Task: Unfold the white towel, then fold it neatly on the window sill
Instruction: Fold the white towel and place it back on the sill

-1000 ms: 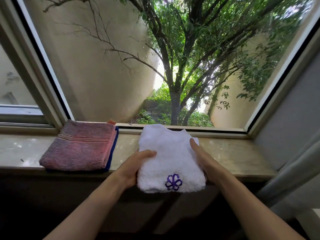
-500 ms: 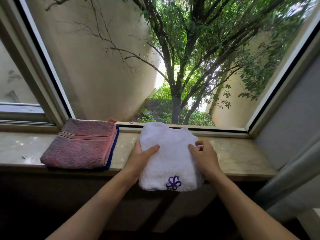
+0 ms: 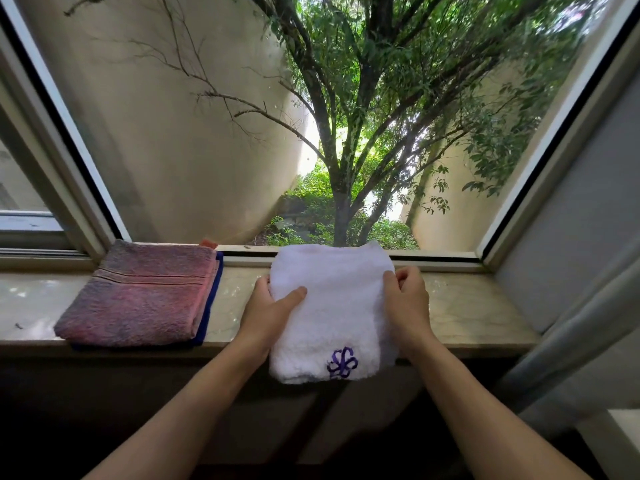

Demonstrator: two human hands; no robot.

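Observation:
A folded white towel (image 3: 332,299) with a purple embroidered emblem lies on the marble window sill (image 3: 467,306), its near end hanging over the front edge. My left hand (image 3: 270,310) grips the towel's left edge, thumb lying on top and fingers tucked under the side. My right hand (image 3: 407,299) holds the right edge, with curled fingers pinching the fabric near the far corner.
A folded pink towel (image 3: 145,292) rests on a blue one at the left of the sill. The window frame (image 3: 346,252) and glass stand right behind the towels. A grey curtain (image 3: 588,323) hangs at the right.
Both hands slid farther along the towel's sides toward the window. The right hand's fingers went from lying flat to curling round the edge, and the towel shifted slightly toward the glass.

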